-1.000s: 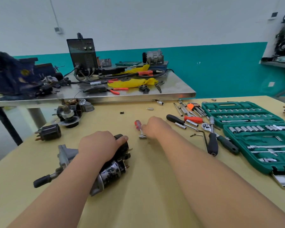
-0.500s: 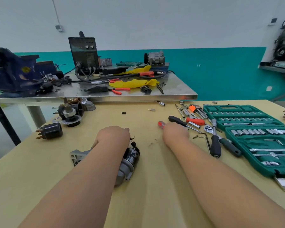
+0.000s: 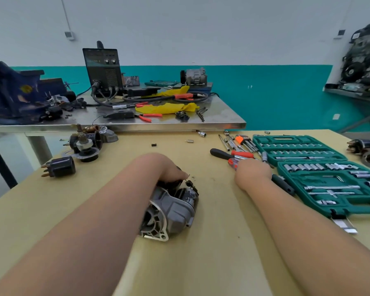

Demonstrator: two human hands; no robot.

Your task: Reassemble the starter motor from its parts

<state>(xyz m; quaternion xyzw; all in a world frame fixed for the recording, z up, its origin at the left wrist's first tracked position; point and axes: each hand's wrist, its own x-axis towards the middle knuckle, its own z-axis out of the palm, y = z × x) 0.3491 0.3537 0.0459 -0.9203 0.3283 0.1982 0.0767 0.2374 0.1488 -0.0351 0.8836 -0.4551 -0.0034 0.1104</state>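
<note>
The starter motor [image 3: 171, 210] lies on its side near the middle of the yellow table [image 3: 201, 263], its grey nose housing towards the near edge. The left hand [image 3: 167, 169] covers its dark far end, fingers curled down and clamped on it. To the right, just beside the green socket case [image 3: 303, 139], the right hand [image 3: 252, 173] has its fingers closed around a red-handled tool [image 3: 232, 163], whose handle sticks out on the far left side.

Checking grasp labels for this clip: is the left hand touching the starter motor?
Touching. The head view shows the left hand curled over the dark far end of the starter motor, with no gap.
</note>
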